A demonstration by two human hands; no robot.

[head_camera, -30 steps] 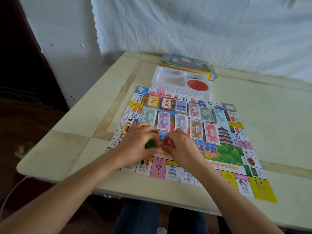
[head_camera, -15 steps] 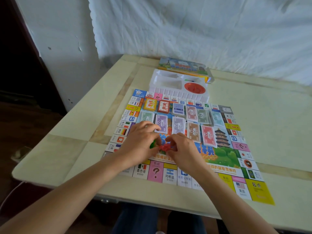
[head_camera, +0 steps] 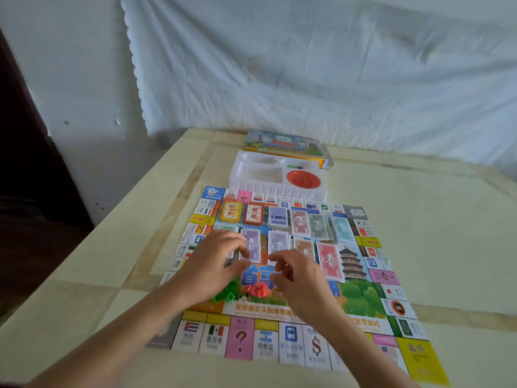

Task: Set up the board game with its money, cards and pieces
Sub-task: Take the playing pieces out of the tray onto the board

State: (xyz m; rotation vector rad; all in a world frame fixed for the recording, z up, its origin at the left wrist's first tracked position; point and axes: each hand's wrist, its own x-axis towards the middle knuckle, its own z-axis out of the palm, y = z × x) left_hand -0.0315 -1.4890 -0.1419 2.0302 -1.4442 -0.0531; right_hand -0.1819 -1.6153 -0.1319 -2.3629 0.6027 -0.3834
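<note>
Hovering over the board [head_camera: 361, 298]: left hand [head_camera: 215, 266] and right hand [head_camera: 303, 282], fingers loosely curled, nothing visibly held. Green pieces [head_camera: 228, 295] lie just beneath left hand; red pieces [head_camera: 256, 291] between both hands, lower centre of frame.

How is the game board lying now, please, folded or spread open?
Spread open: the game board lies flat on the table, border squares showing on all sides, banknote stacks on it.

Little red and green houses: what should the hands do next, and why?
Probably reach the right hand out to the white tray. The green houses and red houses already lie on the board, this hand and the left hand look empty, and the red dish still sits in the tray.
</note>
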